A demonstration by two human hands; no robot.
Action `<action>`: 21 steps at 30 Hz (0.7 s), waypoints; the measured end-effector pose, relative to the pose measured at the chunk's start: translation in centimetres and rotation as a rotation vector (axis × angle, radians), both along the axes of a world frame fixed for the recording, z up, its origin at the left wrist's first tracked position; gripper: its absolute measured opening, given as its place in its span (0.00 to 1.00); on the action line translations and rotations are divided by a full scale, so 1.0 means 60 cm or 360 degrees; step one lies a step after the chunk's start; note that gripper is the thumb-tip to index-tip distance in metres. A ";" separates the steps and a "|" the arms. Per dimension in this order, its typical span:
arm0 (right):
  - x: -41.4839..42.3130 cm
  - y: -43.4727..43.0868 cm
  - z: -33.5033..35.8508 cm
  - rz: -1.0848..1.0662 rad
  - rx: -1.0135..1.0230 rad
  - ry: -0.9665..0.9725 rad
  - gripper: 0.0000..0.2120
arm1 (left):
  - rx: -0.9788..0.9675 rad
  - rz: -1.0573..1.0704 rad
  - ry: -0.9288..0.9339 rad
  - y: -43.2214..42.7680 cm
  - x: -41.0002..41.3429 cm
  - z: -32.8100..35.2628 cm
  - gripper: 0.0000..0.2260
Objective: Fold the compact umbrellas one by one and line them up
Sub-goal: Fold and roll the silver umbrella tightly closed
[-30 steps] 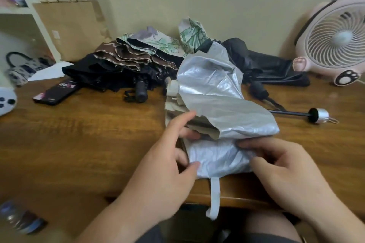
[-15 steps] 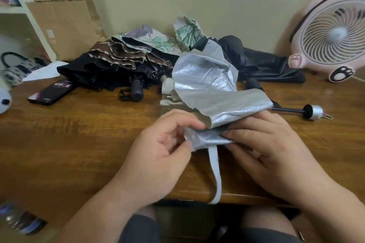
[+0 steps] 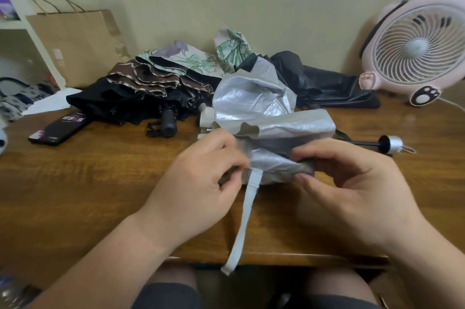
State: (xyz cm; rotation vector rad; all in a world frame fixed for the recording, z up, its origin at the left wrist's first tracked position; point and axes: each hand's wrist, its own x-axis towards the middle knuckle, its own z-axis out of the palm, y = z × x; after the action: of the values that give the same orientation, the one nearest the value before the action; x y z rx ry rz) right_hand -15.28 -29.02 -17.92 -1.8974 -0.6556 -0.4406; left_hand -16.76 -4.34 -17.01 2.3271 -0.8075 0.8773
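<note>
A silver compact umbrella (image 3: 266,112) lies crumpled on the wooden table (image 3: 88,183) in front of me. My left hand (image 3: 201,180) pinches its near fabric edge on the left, and my right hand (image 3: 352,183) grips the folded fabric on the right. Its closure strap (image 3: 242,220) hangs down over the table's front edge. The umbrella's shaft with a silver handle (image 3: 391,143) sticks out to the right. Behind lie a brown-trimmed black umbrella (image 3: 141,92), a floral umbrella (image 3: 196,57) and a black umbrella (image 3: 327,87), all loosely bunched.
A pink desk fan (image 3: 417,52) stands at the back right. A brown paper bag (image 3: 75,44) leans on the wall at the back left, beside a white shelf. A black phone (image 3: 60,127) lies at the left of the table.
Both hands have gathered the silver fabric into a tighter fold and lifted it slightly. The strap now hangs longer over the table edge.
</note>
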 end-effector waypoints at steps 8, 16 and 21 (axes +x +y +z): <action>0.002 -0.003 0.002 -0.0104 0.0046 -0.0007 0.16 | -0.0095 0.0040 0.0089 0.022 -0.005 -0.006 0.10; -0.022 -0.024 -0.021 -0.0052 -0.0223 -0.0261 0.12 | -0.0387 -0.0261 0.0352 0.030 -0.047 -0.037 0.06; -0.038 -0.034 -0.050 0.0044 -0.0597 -0.0364 0.15 | 0.0124 -0.0162 0.0366 0.046 -0.067 -0.069 0.14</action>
State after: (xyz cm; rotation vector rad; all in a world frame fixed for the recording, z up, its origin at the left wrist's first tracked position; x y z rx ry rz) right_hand -17.58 -31.08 -20.94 -2.2056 -0.9688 -0.5520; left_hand -20.79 -1.58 -21.12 2.3757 -0.8646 0.5317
